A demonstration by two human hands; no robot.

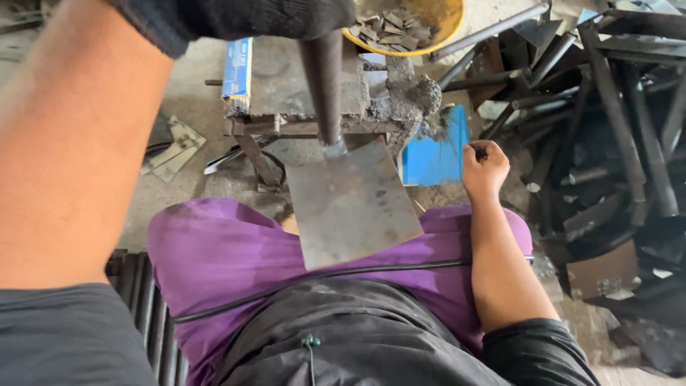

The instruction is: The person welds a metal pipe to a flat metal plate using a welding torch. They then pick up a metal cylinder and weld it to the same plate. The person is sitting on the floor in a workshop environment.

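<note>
Hanging from the dark rod in my gloved left hand, the square steel plate tilts over my lap, its top edge joined to the rod's lower tip and its lower corner above my purple trousers. My left hand closes tight around the rod's upper end, at the top edge of the view, so only part of the dark glove shows.

Beyond the plate stands a low rusty work stand, crusted with grey slag on its right side. A blue box lies on its left edge. Behind it sits a yellow bowl filled with small flat metal scraps. A blue plastic piece leans just beside the stand's right leg.

My right hand is bare and curled into a loose fist, resting near the blue piece and on my right knee; I cannot tell whether it grips anything. A black cable runs across my lap under the plate. Dark steel bars lie heaped to my right, and a few flat offcuts lie on the floor at the left.
</note>
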